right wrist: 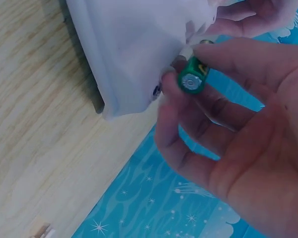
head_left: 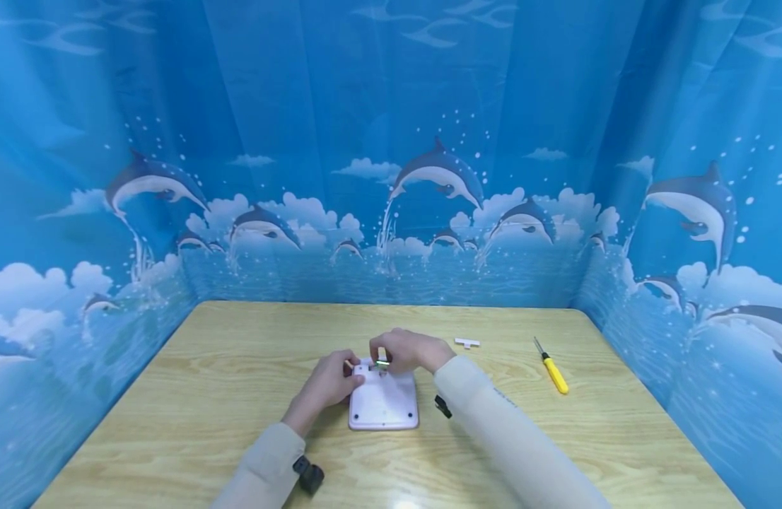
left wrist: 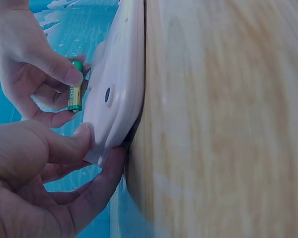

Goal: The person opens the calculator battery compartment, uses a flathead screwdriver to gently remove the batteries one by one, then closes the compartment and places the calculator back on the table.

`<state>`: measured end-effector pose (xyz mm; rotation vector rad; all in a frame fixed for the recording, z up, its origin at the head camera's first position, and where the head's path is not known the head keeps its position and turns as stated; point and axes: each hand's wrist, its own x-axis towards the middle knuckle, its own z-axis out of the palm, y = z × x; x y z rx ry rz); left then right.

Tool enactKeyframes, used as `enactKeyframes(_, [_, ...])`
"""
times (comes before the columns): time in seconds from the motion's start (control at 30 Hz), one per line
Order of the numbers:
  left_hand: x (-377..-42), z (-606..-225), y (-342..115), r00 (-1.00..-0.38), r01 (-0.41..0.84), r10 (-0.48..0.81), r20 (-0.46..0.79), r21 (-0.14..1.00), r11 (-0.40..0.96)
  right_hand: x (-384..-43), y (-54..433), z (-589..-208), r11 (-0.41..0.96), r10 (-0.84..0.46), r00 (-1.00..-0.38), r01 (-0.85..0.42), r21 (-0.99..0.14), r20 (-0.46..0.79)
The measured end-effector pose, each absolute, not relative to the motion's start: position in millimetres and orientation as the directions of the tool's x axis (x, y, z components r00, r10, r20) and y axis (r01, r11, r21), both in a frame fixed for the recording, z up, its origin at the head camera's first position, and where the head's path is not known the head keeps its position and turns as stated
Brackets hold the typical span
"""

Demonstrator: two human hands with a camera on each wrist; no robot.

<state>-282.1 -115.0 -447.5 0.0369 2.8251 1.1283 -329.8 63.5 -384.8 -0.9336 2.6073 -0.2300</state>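
Note:
A flat, pale pink device [head_left: 384,406] lies on the table with its underside up, dark round feet showing at its near corners. An opening shows at its far end. My left hand [head_left: 330,382] grips its far left corner, thumb on top and fingers around the edge, as the left wrist view shows. Over the far end, my right hand [head_left: 406,350] pinches a green cylindrical battery [left wrist: 75,89] between thumb and fingers. In the right wrist view the battery's flat metal end [right wrist: 191,83] faces the camera, close beside the device.
Beyond my right wrist lies a small white T-shaped cover [head_left: 467,343]. Farther right is a screwdriver [head_left: 554,371] with a yellow handle. The wooden table [head_left: 238,353] is bordered by blue dolphin-print curtains [head_left: 391,106] at the back and sides.

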Motion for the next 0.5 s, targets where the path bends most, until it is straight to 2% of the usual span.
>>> enactKeyframes(0.5, [-280.8,-447.7,-114.2,-0.995,-0.019,0.053,-0.085,0.681,0.732,-329.5,65.4,-376.5,0.781,-0.624,-0.713,-0.569,-0.257,-0.319])
